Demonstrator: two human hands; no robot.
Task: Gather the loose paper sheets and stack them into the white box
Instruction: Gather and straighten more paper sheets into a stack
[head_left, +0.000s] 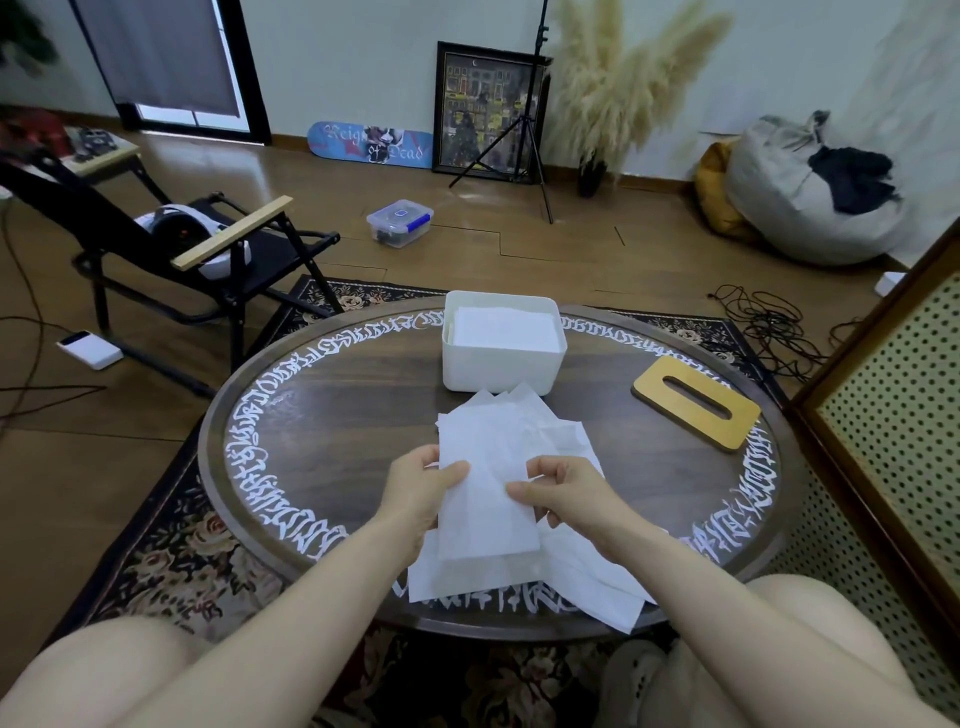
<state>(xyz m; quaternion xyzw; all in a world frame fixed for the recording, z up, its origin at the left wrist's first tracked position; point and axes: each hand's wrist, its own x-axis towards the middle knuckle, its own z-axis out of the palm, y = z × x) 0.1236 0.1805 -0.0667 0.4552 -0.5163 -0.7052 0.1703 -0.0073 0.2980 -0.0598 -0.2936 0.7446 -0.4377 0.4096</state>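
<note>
So the loose paper sheets (498, 452) are in a messy overlapping pile in the lower middle of the frame, on the near half of the round dark wood table (337, 415), with some corners hanging over the near edge. One sheet (485, 514) is lifted a bit above the rest and both hands are on it. The left hand (415, 493) pinches its left edge, thumb on top and fingers curled under. The right hand (563, 491) pinches the right side of it, thumb and forefinger closed on the paper, other fingers curled.

Just beyond the pile, toward the upper middle of the table, sits the white box (501, 366). It already has a neat stack of white sheets inside, nearly up to the rim. The farthest sheets of the pile reach right up to the box's front wall.

To the right of the pile, well apart from it, a flat wooden lid (696, 410) with a long slot lies on the table. Upper left there's a black folding chair (208, 260) on the wood floor.
</note>
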